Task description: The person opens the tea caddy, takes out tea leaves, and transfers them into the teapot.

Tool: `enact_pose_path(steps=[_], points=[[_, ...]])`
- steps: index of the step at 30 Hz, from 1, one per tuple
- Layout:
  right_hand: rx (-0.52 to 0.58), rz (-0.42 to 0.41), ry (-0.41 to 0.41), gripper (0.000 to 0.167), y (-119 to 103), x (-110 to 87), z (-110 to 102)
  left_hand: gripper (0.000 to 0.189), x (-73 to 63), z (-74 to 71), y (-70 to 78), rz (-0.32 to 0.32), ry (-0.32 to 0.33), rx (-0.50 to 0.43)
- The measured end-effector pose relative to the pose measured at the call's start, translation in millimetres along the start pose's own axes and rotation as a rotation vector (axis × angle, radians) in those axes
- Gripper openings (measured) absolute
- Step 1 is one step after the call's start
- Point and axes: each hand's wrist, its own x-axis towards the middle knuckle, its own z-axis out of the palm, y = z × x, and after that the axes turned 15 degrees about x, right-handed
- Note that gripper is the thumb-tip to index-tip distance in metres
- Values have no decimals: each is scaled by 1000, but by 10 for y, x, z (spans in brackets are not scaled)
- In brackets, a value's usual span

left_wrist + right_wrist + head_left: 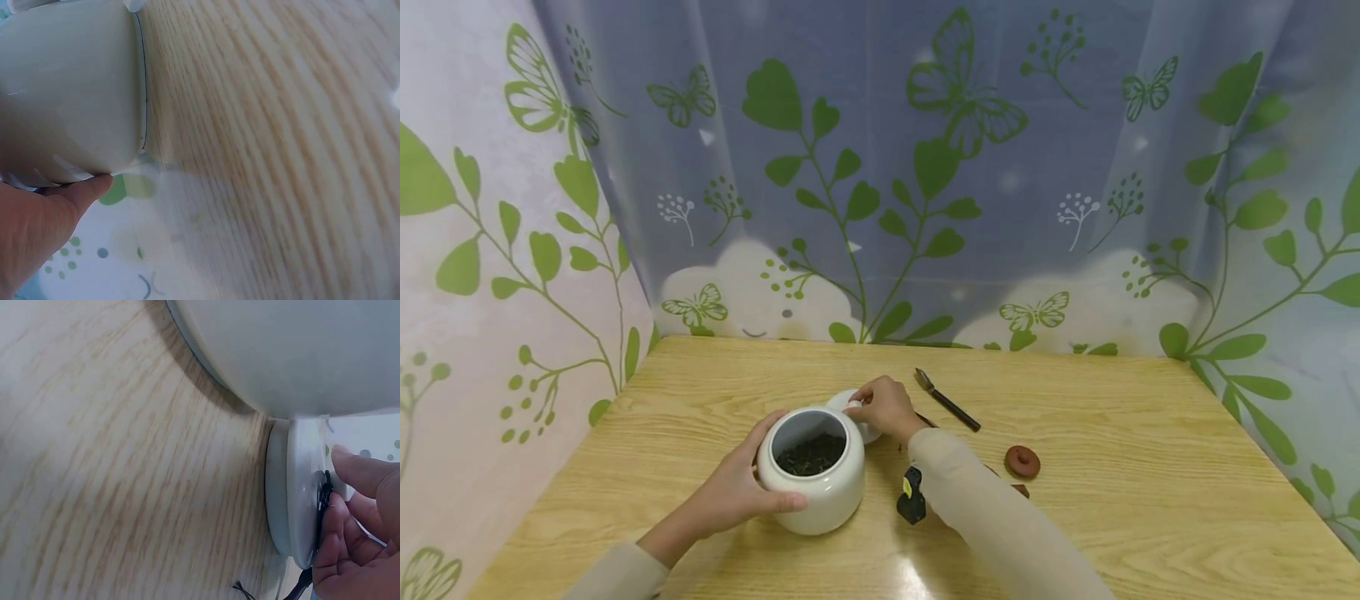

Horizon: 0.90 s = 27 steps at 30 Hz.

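Observation:
A round white jar (848, 492) stands uncovered on the table, dark tea leaves (812, 455) inside. My left hand (737, 487) holds it from the left, with the thumb on the near side and the fingers round the far side. Just behind the jar, a white lid (835, 400) lies on the table. My right hand (887, 408) has its thumb and fingers at the lid's knob (340, 486) and pinches it. A thin dark stick (302, 584) with a black frayed-looking end lies against the lid, partly covered by the right fingers.
Behind the right hand lies a dark-handled tool (951, 404) with a pointed metal head. A small reddish-brown lid (1022, 461) is to the right. Beside it a reddish-brown piece (1021, 490) shows, mostly covered by the right sleeve. A patterned curtain (880, 208) closes off the back.

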Motion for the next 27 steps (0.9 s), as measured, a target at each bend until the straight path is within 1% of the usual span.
enact_pose_path(steps=[6, 9, 16, 23, 27], points=[[13, 0, -31, 21, -11, -19, -36, 98, -8, 1, 20, 14, 1, -4], [37, 9, -56, 24, -18, -30, -81, 99, -5, 3, 19, 5, 4, 0], [100, 72, -95, 28, -41, -29, -216, 100, 10, 8, -5, -5, 6, -6], [142, 95, -125, 32, -25, -51, -424, 100, 3, 15, -11, 6, 10, -6], [177, 97, -107, 32, 17, -84, -574, 100, 5, 13, -7, 14, 10, -15]])
